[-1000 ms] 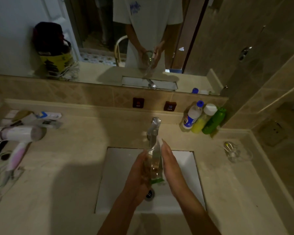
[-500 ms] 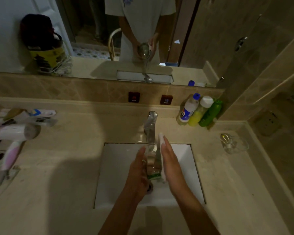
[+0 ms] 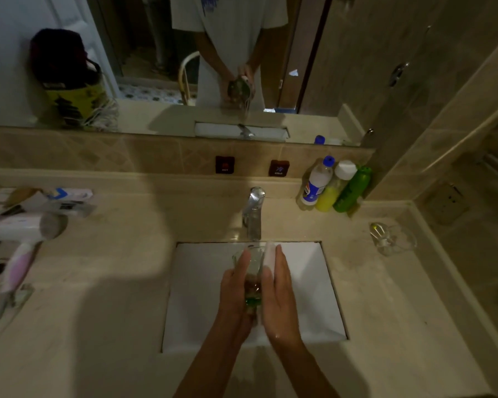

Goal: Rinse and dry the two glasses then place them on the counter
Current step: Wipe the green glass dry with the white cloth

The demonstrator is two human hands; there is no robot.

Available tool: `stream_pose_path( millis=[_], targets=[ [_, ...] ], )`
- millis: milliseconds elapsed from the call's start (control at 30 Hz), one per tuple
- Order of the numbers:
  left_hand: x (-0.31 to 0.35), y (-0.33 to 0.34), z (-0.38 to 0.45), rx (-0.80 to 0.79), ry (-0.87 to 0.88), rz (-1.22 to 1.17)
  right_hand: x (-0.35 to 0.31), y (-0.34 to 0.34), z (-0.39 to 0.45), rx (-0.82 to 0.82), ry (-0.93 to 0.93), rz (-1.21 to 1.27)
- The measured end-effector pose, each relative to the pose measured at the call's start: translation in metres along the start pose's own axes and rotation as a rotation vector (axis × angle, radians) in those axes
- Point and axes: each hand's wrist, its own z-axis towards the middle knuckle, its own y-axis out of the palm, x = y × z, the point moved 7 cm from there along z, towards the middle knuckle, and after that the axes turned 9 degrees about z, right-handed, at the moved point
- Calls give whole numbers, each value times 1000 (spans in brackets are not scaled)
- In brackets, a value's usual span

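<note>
Over the white sink (image 3: 314, 285) I hold a clear glass (image 3: 252, 268) with a green base, its mouth tipped away from me toward the faucet (image 3: 253, 214). My left hand (image 3: 235, 291) wraps its left side. My right hand (image 3: 281, 288) lies flat along its right side and presses a white cloth (image 3: 270, 254) against it. A second clear glass (image 3: 391, 239) lies on its side on the counter at the right, away from both hands.
Three bottles (image 3: 334, 185) stand at the back right by the wall. A hair dryer (image 3: 20, 234) with its cord and some small packets lie on the left of the counter (image 3: 112, 297). The mirror above shows the person and the glass.
The glass has tipped from more upright to mouth-forward between my hands. The white cloth now shows along my right palm against the glass. The view shifted slightly.
</note>
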Motion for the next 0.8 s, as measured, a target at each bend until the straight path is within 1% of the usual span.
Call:
stream_pose_path(
  millis=[67,100,167,233,267,367,433,500,533,600,667,733,800],
  targets=[
    [2,3,0,-47,1,57,-9,-9,20,-20,104,102],
    [4,3,0,-63,3,67,-12,-14,30,-28,127,121],
    [5,5,2,-116,23,34,-15,-18,43,-63,130,71],
    [5,12,-2,-156,-12,-43,-12,-15,44,-104,120,-47],
    [5,13,-3,-141,-34,-80,-10,-12,39,-110,98,-107],
    [-4,10,-1,-97,-54,-74,-11,-2,12,-98,-64,-309],
    [-7,3,-2,-37,-17,-26,-5,3,-5,-93,-147,-342],
    [-11,0,0,-36,24,0,2,1,-12,-55,-203,-319],
    [-10,-1,-1,-13,7,-5,3,0,-10,-36,-194,-311],
    [-12,5,-1,-72,-53,-45,0,-5,2,-21,-107,-253],
    [-7,11,-5,-143,-93,-44,-5,-14,21,-37,17,-111],
    [-3,16,-6,-201,-103,-73,-10,-24,40,-70,109,59],
    [3,22,-8,-248,-72,-118,-12,-29,48,-103,141,148]
  ],
)
